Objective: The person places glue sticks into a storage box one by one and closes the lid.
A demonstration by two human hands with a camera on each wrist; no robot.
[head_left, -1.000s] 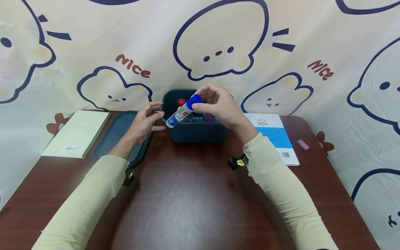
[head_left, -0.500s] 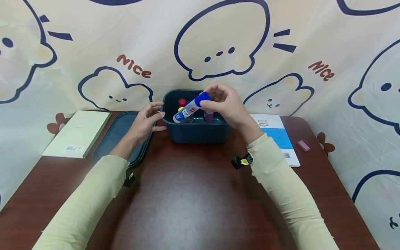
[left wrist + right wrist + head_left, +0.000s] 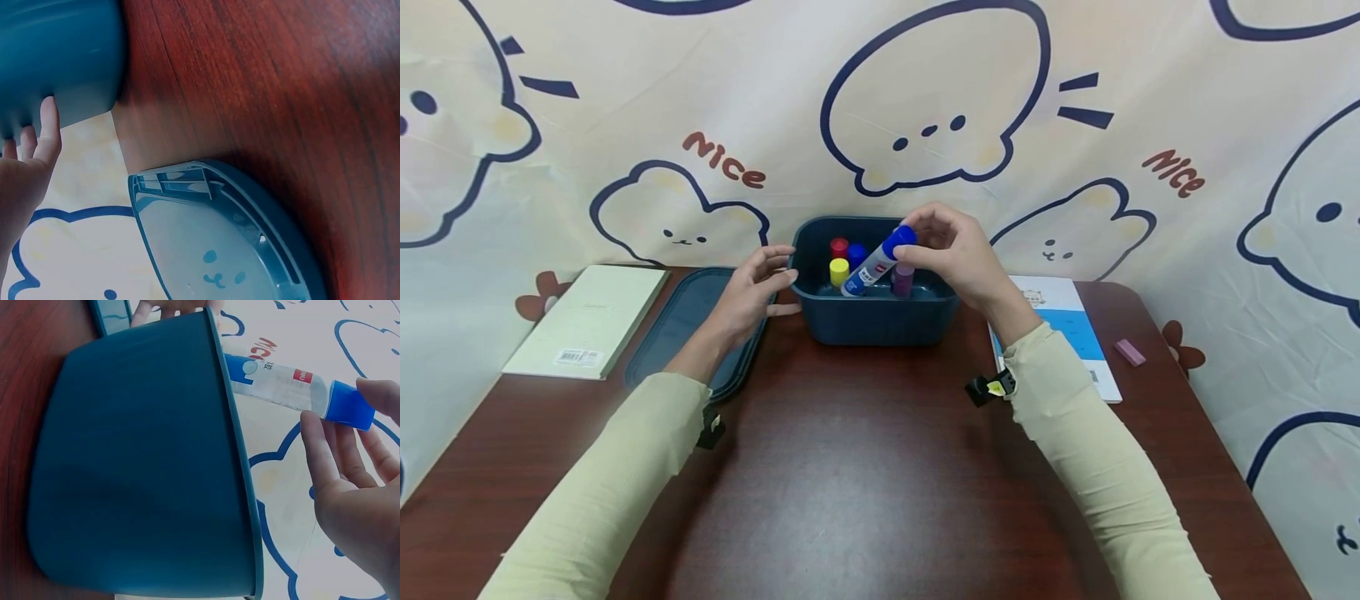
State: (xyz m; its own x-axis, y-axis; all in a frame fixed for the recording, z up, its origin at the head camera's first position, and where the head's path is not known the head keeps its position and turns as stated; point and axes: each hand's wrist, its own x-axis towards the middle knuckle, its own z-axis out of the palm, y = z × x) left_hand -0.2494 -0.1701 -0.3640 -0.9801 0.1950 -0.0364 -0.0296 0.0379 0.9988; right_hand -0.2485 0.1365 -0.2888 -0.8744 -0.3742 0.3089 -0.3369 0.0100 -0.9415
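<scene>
My right hand (image 3: pixel 955 250) pinches a glue stick (image 3: pixel 871 271) by its blue cap, thumb on one side and fingers on the other. It has a clear body with a blue-and-white label and slants down into a dark teal bin (image 3: pixel 880 321). Seen from the right wrist, the lower end of the tube passes behind the rim. My left hand (image 3: pixel 751 292) is at the left end of the bin, and its fingertips (image 3: pixel 49 109) touch the outer wall. Inside the bin stand a red cap (image 3: pixel 839 247), a yellow cap (image 3: pixel 838 271), another blue cap (image 3: pixel 856 253) and a purple tube (image 3: pixel 902 282).
A teal lid (image 3: pixel 681 325) lies left of the bin, partly under my left forearm. Beyond it is a pale green book (image 3: pixel 591 321). On the right are a blue-and-white booklet (image 3: pixel 1067 325) and a pink eraser (image 3: pixel 1130 352). A printed cloth (image 3: pixel 925 83) hangs behind the table.
My right hand has moved rightward with the glue stick, whose lower end now sits over the bin's inside. The yellow and second blue caps have come into fuller view. My left hand stays put.
</scene>
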